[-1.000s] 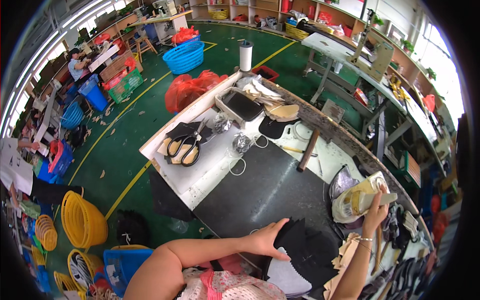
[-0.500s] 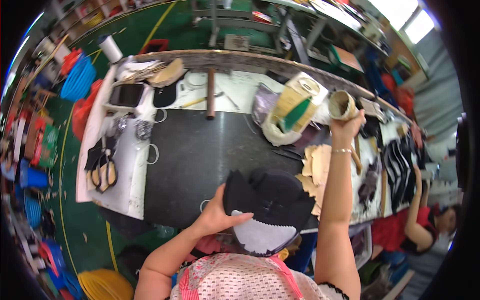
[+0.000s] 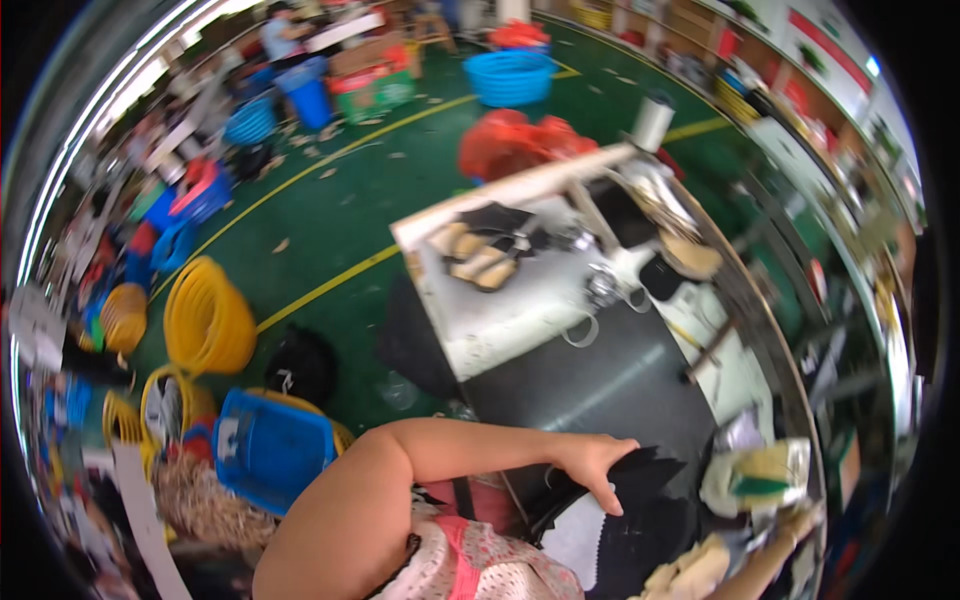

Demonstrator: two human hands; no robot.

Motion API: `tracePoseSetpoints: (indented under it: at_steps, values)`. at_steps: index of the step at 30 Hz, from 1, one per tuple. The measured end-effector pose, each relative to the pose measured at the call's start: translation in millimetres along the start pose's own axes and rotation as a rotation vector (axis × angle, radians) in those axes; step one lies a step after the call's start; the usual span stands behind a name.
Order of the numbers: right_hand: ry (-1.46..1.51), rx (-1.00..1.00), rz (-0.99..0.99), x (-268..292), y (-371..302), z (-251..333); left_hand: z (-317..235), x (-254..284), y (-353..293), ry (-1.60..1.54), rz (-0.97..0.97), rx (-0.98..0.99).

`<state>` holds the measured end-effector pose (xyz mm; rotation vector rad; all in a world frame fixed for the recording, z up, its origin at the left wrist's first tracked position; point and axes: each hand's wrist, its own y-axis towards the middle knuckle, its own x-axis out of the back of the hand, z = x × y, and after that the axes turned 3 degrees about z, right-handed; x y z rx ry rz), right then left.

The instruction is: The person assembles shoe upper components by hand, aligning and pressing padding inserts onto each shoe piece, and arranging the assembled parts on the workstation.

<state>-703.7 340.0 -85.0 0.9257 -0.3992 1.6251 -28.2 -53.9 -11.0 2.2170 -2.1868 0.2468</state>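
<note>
My left hand (image 3: 592, 466) grips the edge of a black fabric piece (image 3: 645, 520), its thumb over the top and apart from the fingers. A light grey patch (image 3: 575, 538) with a toothed edge lies on that piece, close to my body. Toward the lower right, my right hand (image 3: 795, 522) is blurred beside the cream glue-crusted container (image 3: 715, 490) with a green part; whatever it holds does not show clearly. Tan cut pieces (image 3: 690, 572) lie between the black fabric and my right forearm.
A dark mat (image 3: 600, 390) covers the middle of the worktable. Sandals (image 3: 475, 255) lie on the table's left part, and a brown rod (image 3: 708, 352) rests beyond the mat. Left of me on the floor stand a blue crate (image 3: 270, 440) and yellow baskets (image 3: 205, 315).
The view has swung left, showing more floor and baskets. My left hand stays on the black fabric piece. The cup my right hand held up earlier is no longer clearly visible.
</note>
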Motion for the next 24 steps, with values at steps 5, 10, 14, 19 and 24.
tracePoseSetpoints:
  at_steps: [5,10,14,19,24]
  values:
    - [0.512,-0.704,0.457,-93.3,-3.4,38.2,7.2,25.6,-43.0,-0.11,-0.03,0.192]
    - [-1.123,-0.144,0.257,-73.2,-99.2,249.4,24.2,16.5,-34.0,-0.121,-0.124,0.126]
    - [-1.528,0.307,0.089,-86.8,-200.0,336.6,47.8,16.6,15.6,-0.125,-0.005,0.017]
    - [-1.662,0.607,-0.044,-94.8,-243.3,356.3,31.6,17.0,5.0,-0.078,0.005,0.186]
    - [-1.868,0.501,0.035,-69.3,-265.2,360.3,48.9,5.7,33.1,0.116,-0.039,0.201]
